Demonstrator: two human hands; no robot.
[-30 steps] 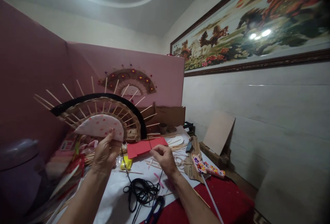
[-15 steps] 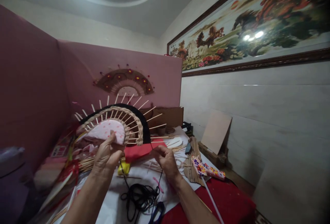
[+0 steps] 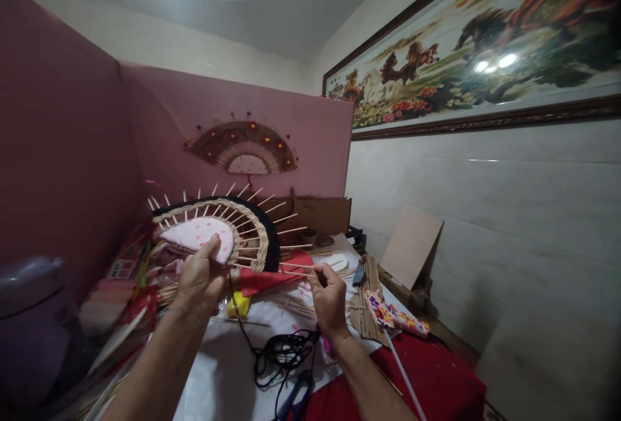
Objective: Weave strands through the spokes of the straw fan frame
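Observation:
My left hand (image 3: 201, 275) grips a half-round woven fan (image 3: 264, 240) by its white, pink-dotted padded centre (image 3: 198, 233), thumb on top. Thin wooden sticks (image 3: 286, 218) spread out from the centre, with tan braided rope and a black outer band (image 3: 272, 233) woven across them. At the fan's right end, my right hand (image 3: 330, 291) is closed in a pinch beside the tips of the lowest sticks. Black cord seems to run through its fingers, though they partly hide it. Below lies a loose tangle of black cord (image 3: 284, 356), one strand rising toward my right hand.
Dark blue-handled scissors (image 3: 297, 398) lie near the cord. Red paper (image 3: 262, 282), a yellow piece (image 3: 239, 304), cardboard (image 3: 366, 317) and a flower-patterned roll (image 3: 407, 323) crowd the table. A finished fan (image 3: 247, 143) hangs on the pink partition (image 3: 320, 143).
My right hand has moved right and slightly up, from the black band's end to the stick tips. The cord tangle has shifted right, and the fan has tilted slightly. The view has also shifted.

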